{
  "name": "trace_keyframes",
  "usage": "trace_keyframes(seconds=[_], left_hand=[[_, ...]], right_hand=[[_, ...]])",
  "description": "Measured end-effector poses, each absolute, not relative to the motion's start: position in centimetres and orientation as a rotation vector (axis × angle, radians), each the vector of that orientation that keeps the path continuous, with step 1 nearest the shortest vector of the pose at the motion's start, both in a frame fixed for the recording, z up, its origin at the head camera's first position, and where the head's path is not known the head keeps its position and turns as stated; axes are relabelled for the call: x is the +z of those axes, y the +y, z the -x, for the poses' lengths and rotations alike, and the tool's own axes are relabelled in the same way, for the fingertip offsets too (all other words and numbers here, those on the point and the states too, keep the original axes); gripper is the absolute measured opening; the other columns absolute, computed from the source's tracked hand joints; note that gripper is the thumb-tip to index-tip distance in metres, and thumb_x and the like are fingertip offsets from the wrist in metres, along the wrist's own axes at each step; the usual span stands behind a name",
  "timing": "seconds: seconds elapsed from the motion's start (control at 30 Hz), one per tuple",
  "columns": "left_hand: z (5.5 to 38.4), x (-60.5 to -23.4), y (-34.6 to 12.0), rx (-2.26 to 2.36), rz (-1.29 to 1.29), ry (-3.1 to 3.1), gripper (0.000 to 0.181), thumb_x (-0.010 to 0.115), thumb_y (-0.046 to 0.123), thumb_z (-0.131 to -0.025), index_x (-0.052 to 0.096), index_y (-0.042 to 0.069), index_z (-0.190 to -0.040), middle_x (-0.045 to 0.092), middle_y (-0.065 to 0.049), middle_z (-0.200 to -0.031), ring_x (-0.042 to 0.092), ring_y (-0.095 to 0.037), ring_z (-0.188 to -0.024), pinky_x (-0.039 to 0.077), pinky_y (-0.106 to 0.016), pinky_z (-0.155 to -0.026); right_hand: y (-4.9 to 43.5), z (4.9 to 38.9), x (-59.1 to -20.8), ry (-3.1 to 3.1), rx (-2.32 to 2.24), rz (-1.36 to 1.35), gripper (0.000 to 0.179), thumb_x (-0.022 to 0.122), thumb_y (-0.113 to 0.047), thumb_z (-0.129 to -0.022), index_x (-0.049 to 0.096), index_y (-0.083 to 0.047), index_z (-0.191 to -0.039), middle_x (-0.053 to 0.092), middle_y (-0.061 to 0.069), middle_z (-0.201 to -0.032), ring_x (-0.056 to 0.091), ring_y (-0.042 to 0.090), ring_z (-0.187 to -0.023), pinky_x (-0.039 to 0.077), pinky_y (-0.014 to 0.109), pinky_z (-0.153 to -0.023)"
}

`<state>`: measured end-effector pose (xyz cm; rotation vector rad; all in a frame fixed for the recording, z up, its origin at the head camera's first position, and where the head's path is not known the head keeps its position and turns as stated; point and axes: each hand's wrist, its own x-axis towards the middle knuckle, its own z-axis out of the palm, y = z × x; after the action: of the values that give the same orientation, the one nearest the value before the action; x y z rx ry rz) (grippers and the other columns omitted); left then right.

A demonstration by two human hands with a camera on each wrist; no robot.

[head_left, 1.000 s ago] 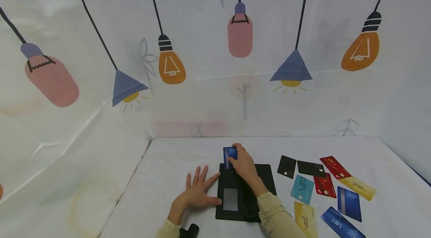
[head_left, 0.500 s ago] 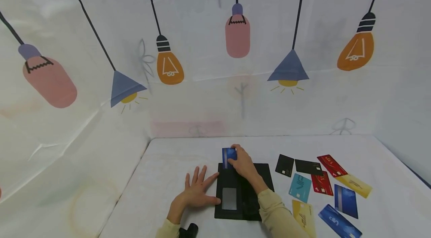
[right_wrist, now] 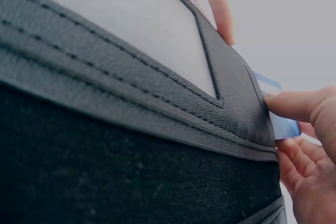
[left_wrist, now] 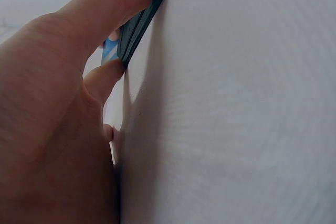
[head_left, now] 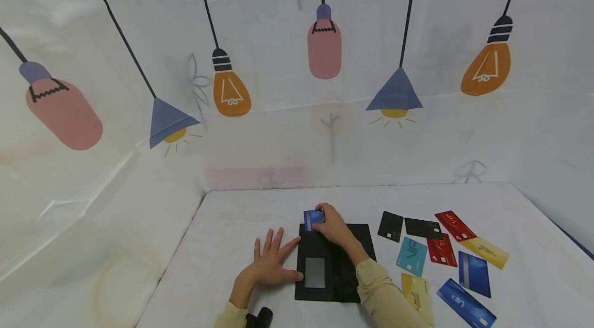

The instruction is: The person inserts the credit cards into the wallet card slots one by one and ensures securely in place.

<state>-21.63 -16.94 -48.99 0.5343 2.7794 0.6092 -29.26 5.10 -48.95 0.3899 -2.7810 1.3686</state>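
White table (head_left: 250, 209), black wallet (head_left: 330, 266), "VIP" on teal card (head_left: 411, 256)

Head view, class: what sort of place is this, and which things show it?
Probably a small screened-off work booth: creased white sheeting printed with hanging lamps rises behind a white table, where a black wallet and loose cards lie.

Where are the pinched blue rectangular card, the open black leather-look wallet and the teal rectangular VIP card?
Pinched blue rectangular card (head_left: 312, 218): head view, middle of its exposed face.
Open black leather-look wallet (head_left: 315, 246): head view, upper left panel.
Teal rectangular VIP card (head_left: 411, 256): head view, centre of its face.
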Motion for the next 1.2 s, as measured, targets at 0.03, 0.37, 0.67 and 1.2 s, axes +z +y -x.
trace_keyframes(seconds=[0.03, 0.37, 0.67, 1.2], left_hand=[[21.6, -49.0, -16.9, 0.608, -0.532, 2.780, 0.087, 0.069, 0.064, -0.079, 0.035, 0.032, -0.153, 0.008, -0.018, -0.165, -0.004, -0.043, -0.150, -0.008, -0.070, -0.112], [21.7, -48.9, -16.8, 0.605, -0.527, 2.774, 0.087, 0.068, 0.064, -0.080, 0.034, 0.033, -0.154, 0.007, -0.017, -0.165, -0.005, -0.043, -0.151, -0.008, -0.070, -0.112], [21.7, -48.8, -16.8, 0.601, -0.529, 2.770, 0.088, 0.067, 0.065, -0.080, 0.033, 0.032, -0.154, 0.006, -0.017, -0.165, -0.005, -0.042, -0.151, -0.008, -0.070, -0.112], [21.7, -49.1, -16.9, 0.598, -0.537, 2.771, 0.088, 0.068, 0.065, -0.080, 0.034, 0.033, -0.154, 0.006, -0.018, -0.165, -0.005, -0.043, -0.151, -0.008, -0.070, -0.112]], right_hand=[[5.1, 29.2, -48.9, -2.779, 1.373, -0.399, 0.047, 0.073, -0.006, -0.086, 0.053, 0.003, -0.128, 0.056, 0.014, -0.106, 0.053, 0.025, -0.092, 0.048, 0.045, -0.083], [5.4, 28.7, -48.8, -2.788, 1.340, -0.464, 0.039, 0.069, -0.006, -0.089, 0.055, 0.006, -0.124, 0.056, 0.014, -0.108, 0.051, 0.024, -0.095, 0.047, 0.044, -0.086], [5.9, 28.6, -48.8, -2.808, 1.303, -0.555, 0.039, 0.071, -0.010, -0.088, 0.056, 0.006, -0.121, 0.056, 0.015, -0.110, 0.052, 0.025, -0.097, 0.048, 0.046, -0.087], [6.1, 27.8, -48.7, -2.934, 1.125, -0.759, 0.027, 0.069, -0.017, -0.089, 0.055, -0.001, -0.106, 0.047, 0.016, -0.118, 0.043, 0.031, -0.106, 0.042, 0.051, -0.094]])
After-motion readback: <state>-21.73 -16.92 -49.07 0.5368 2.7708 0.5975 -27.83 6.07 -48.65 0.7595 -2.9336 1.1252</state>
